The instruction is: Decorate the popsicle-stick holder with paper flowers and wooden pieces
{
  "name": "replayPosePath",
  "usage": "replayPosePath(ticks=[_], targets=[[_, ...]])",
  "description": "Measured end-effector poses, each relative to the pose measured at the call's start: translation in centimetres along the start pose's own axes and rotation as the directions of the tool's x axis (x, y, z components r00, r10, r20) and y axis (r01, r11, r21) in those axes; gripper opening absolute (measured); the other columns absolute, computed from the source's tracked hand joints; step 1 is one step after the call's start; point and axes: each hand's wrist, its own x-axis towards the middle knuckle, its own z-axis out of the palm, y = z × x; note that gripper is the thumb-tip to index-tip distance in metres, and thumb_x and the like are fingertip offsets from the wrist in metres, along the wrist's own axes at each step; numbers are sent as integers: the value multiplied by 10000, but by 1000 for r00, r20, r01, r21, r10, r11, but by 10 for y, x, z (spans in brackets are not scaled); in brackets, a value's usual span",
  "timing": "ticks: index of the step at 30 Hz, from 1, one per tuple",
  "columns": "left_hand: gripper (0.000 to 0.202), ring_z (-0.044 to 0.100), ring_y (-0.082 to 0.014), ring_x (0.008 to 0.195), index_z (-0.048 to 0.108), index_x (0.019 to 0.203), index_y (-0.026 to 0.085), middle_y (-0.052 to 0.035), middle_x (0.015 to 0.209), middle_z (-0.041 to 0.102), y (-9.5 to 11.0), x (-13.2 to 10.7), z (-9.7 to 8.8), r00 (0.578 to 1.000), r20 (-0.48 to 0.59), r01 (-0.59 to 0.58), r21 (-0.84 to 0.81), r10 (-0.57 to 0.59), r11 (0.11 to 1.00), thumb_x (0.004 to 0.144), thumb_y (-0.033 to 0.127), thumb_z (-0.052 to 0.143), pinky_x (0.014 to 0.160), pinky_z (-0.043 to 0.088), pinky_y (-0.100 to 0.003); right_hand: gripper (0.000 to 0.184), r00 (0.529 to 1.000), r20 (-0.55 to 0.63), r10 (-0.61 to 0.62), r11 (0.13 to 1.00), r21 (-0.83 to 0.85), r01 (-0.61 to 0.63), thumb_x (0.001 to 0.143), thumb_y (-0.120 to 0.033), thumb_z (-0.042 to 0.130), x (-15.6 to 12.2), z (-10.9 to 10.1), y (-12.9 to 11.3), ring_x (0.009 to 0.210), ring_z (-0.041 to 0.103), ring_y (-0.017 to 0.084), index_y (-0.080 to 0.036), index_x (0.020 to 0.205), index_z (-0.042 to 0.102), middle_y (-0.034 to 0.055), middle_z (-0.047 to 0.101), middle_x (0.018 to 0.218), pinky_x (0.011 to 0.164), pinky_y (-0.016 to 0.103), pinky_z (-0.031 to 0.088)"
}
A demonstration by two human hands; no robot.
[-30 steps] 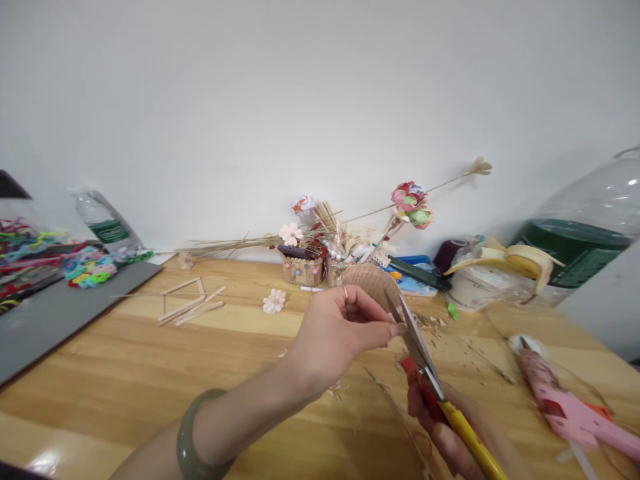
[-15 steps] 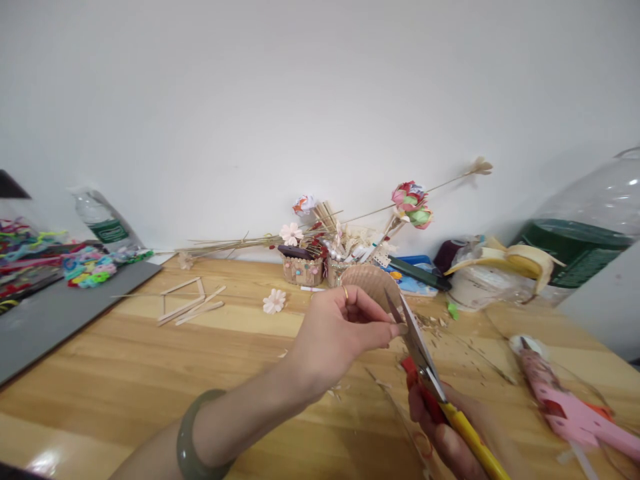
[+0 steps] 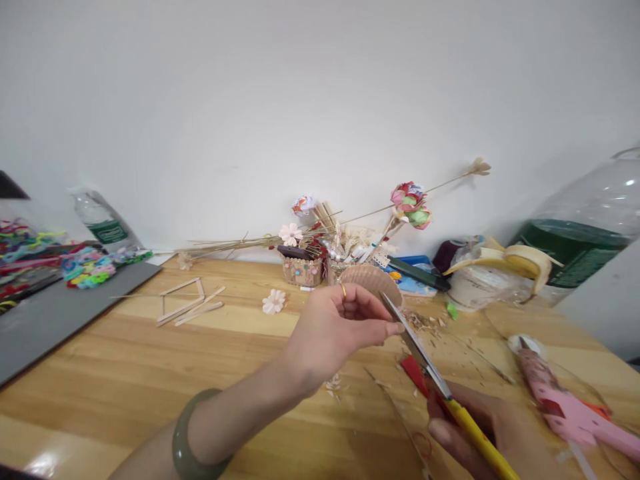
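Observation:
My left hand [image 3: 340, 330] hovers over the wooden table [image 3: 150, 373], its fingers pinched on something small I cannot make out, right at the scissor blades. It wears a gold ring, and a green bangle [image 3: 187, 443] circles the wrist. My right hand [image 3: 493, 443] grips the yellow and red handles of a pair of scissors [image 3: 425, 363]. The blades point up and left, their tips beside my left fingertips. Small wood chips [image 3: 425, 321] lie scattered beneath and behind the blades.
Craft sticks [image 3: 193, 307] and a paper flower [image 3: 275, 301] lie at mid-left. Small decorated pots with flowers and skewers [image 3: 320, 257] stand by the wall. A pink glue gun [image 3: 565, 407] lies right, a large plastic bottle [image 3: 585, 233] behind it. A grey board [image 3: 55, 313] with colourful pipe cleaners [image 3: 87, 267] sits left.
My right hand has slid right and down a little with the scissors, and the blades have tilted lower. The left hand stays almost still.

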Motion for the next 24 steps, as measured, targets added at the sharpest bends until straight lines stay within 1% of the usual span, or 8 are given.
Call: replayPosePath(ticks=[3, 8, 10, 12, 16, 19, 22, 24], targets=[[113, 545, -64, 577, 667, 664, 131, 17, 612, 632, -1, 0, -1, 998, 55, 16, -2, -16, 1000, 577, 101, 731, 580, 459, -188, 439, 994, -42, 102, 994, -27, -103, 661, -568, 615, 5, -9, -6, 368, 300, 66, -208, 538, 396, -61, 332, 424, 355, 208, 237], [110, 587, -98, 699, 725, 753, 161, -27, 772, 696, -6, -1, 1, 992, 108, 57, 48, -62, 997, 662, 144, 665, 603, 488, -192, 252, 1000, 1, -13, 998, -68, 13, 651, -441, 658, 17, -25, -17, 440, 461, 104, -213, 616, 557, -14, 536, 526, 424, 212, 412], [87, 592, -99, 693, 720, 724, 154, -30, 756, 696, -8, 1, 2, 991, 106, 74, 51, -79, 996, 655, 149, 666, 595, 487, -188, 226, 999, 37, -37, 998, -57, 39, 673, -432, 644, 19, -27, -20, 486, 525, 129, -216, 642, 588, 5, 586, 583, 457, 224, 457], [64, 584, -89, 635, 701, 689, 142, -16, 678, 676, -11, 3, 2, 991, 91, 94, 37, -97, 995, 626, 143, 687, 573, 478, -185, 227, 998, 20, -66, 997, -24, 67, 709, -435, 616, 20, -24, -20, 580, 591, 162, -212, 669, 602, 29, 630, 664, 512, 236, 497], [86, 594, -86, 573, 655, 664, 135, -5, 624, 667, -15, 5, 0, 986, 112, 122, -19, -119, 992, 605, 155, 714, 565, 472, -199, 238, 987, -107, -117, 991, 50, 123, 710, -441, 633, 22, -16, -17, 650, 621, 179, -206, 711, 595, 44, 652, 738, 571, 249, 527], [92, 613, -91, 593, 641, 676, 131, -23, 681, 689, -15, 5, -1, 980, 144, 143, -44, -135, 989, 632, 180, 705, 574, 470, -204, 226, 983, -114, -144, 987, 53, 150, 708, -423, 651, 24, -15, -17, 661, 614, 168, -209, 740, 586, 42, 656, 777, 581, 241, 526], [100, 585, -76, 601, 650, 669, 123, -3, 652, 655, -15, 4, 0, 984, 122, 137, -41, -131, 990, 614, 170, 719, 556, 461, -183, 202, 984, -92, -152, 987, 31, 156, 723, -402, 638, 25, -15, -23, 653, 610, 157, -208, 725, 581, 46, 662, 809, 594, 241, 526], [100, 556, -65, 589, 654, 661, 124, 16, 618, 621, -15, 4, 1, 987, 99, 128, -43, -123, 991, 602, 160, 727, 538, 453, -172, 206, 977, -150, -155, 985, 47, 163, 700, -400, 650, 25, -12, -29, 613, 603, 152, -209, 696, 571, 39, 660, 769, 559, 241, 523]])
